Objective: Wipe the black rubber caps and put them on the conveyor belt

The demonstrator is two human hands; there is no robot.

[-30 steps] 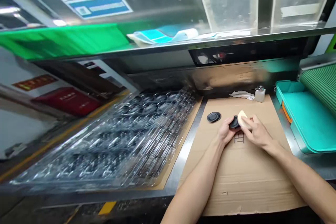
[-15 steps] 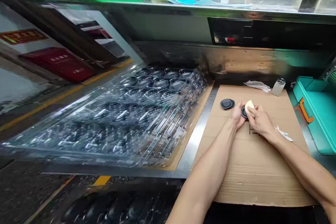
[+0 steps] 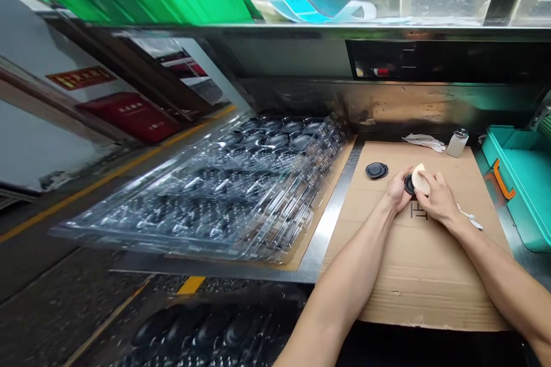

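Note:
Above the cardboard sheet (image 3: 387, 264), my left hand (image 3: 399, 189) is closed around a small round black case (image 3: 408, 184). My right hand (image 3: 437, 195) pinches a cream-coloured sponge pad (image 3: 420, 178) against or just beside that case; I cannot tell if they touch. A second round black case (image 3: 376, 170) lies on the cardboard, to the left of and beyond my hands. A white glove (image 3: 470, 218) lies partly hidden behind my right wrist.
Stacked clear plastic trays (image 3: 241, 200) with round black pieces stand at the left. Beyond my hands are a small bottle (image 3: 457, 143) and another white glove (image 3: 424, 141). A teal bin (image 3: 523, 183) with an orange handle is at the right. A metal shelf (image 3: 301, 31) crosses overhead.
The view has shifted, so the surroundings appear further right and the shelf lower. The sponge pad is tilted slightly differently at the case; both hands keep their hold.

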